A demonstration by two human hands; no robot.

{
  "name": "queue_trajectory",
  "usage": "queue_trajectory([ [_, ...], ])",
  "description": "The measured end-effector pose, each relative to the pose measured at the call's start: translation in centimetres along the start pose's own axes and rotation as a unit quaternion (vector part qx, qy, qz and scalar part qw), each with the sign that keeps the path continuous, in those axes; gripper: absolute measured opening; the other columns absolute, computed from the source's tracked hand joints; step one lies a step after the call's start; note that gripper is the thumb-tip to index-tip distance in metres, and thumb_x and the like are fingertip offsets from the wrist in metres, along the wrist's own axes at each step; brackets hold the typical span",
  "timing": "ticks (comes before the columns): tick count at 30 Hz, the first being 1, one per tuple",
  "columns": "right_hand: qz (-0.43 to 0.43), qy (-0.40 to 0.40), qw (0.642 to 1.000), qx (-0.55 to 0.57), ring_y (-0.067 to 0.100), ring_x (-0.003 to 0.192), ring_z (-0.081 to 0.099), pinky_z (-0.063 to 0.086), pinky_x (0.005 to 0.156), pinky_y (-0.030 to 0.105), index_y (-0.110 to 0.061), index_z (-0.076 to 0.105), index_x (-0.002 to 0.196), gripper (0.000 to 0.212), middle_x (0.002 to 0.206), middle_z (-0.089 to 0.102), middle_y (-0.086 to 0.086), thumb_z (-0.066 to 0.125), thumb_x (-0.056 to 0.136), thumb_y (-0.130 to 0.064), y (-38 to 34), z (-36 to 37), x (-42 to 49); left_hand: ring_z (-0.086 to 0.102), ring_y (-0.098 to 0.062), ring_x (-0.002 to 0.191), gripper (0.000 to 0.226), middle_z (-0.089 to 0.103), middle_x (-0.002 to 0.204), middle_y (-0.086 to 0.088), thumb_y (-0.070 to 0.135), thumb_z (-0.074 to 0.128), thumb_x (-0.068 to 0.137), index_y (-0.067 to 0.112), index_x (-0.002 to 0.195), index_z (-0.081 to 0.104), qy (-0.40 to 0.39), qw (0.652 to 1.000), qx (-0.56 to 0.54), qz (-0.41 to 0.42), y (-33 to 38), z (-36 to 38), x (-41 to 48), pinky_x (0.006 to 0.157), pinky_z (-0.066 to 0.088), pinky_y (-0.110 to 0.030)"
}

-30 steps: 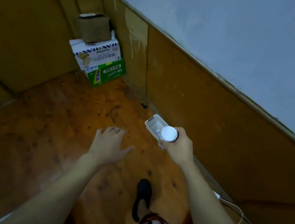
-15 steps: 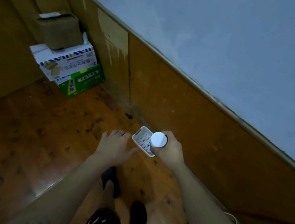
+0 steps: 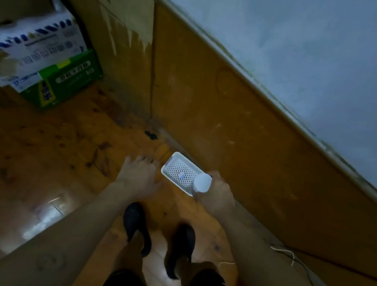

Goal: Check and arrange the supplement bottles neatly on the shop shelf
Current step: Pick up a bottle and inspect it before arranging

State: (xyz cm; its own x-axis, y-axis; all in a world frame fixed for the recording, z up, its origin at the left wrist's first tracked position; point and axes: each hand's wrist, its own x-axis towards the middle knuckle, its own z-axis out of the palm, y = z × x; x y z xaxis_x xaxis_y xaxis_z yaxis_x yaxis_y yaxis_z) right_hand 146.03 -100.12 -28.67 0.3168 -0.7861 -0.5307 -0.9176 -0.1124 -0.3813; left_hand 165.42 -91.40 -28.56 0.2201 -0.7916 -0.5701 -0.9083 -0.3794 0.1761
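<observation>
Boxes (image 3: 37, 69) have slid to ten o'clock.
My right hand (image 3: 219, 196) grip stays clamped on the bottle (image 3: 202, 183); left hand (image 3: 139, 178) spread apart.

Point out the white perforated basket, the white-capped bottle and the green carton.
white perforated basket (image 3: 178, 172), head view, on its perforated bottom.
white-capped bottle (image 3: 202, 182), head view, on the round top of its cap.
green carton (image 3: 71, 83), head view, on its green side face.
</observation>
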Motion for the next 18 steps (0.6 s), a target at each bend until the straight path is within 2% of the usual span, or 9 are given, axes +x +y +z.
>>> queue_trajectory([
  [3, 0.013, -0.014, 1.0, -0.002, 0.026, 0.111, 0.06, 0.05, 0.081, 0.034, -0.016, 0.044, 0.125, 0.055, 0.124, 0.06, 0.006, 0.074, 0.082, -0.033, 0.7, 2.6, 2.7, 0.039, -0.026, 0.132, 0.057, 0.049, 0.138, -0.005, 0.055, 0.043, 0.093, 0.02, 0.138, 0.043, -0.027, 0.999, 0.013, 0.014, -0.6, 2.1, 3.8, 0.108, 0.028, -0.049],
  [8, 0.019, -0.012, 1.0, 0.013, 0.027, 0.112, 0.058, 0.042, 0.075, 0.025, -0.014, 0.044, 0.126, 0.053, 0.126, 0.058, 0.008, 0.073, 0.084, -0.028, 3.3, 7.4, 8.3, 0.038, -0.026, 0.133, 0.058, 0.049, 0.139, -0.006, 0.054, 0.042, 0.095, 0.019, 0.141, 0.04, -0.012, 1.0, -0.008, 0.015, -0.8, 7.7, 10.1, 0.111, 0.026, -0.05],
  [12, 0.024, 0.005, 1.0, 0.005, 0.026, 0.113, 0.058, 0.05, 0.082, 0.03, -0.013, 0.043, 0.127, 0.058, 0.127, 0.057, 0.008, 0.074, 0.083, -0.033, 6.4, 11.7, 13.1, 0.033, -0.026, 0.137, 0.06, 0.045, 0.143, -0.005, 0.055, 0.043, 0.094, 0.019, 0.143, 0.038, -0.005, 1.0, 0.006, 0.001, -1.2, 13.4, 15.1, 0.114, 0.023, -0.05],
  [18, 0.015, 0.025, 0.999, -0.036, 0.025, 0.113, 0.058, 0.051, 0.087, 0.036, -0.016, 0.043, 0.127, 0.057, 0.124, 0.056, 0.006, 0.072, 0.083, -0.037, 10.5, 17.6, 20.8, 0.025, -0.027, 0.143, 0.064, 0.037, 0.151, -0.007, 0.055, 0.041, 0.094, 0.017, 0.145, 0.033, 0.043, 0.998, 0.043, -0.024, -1.2, 19.7, 22.4, 0.115, 0.021, -0.051],
])
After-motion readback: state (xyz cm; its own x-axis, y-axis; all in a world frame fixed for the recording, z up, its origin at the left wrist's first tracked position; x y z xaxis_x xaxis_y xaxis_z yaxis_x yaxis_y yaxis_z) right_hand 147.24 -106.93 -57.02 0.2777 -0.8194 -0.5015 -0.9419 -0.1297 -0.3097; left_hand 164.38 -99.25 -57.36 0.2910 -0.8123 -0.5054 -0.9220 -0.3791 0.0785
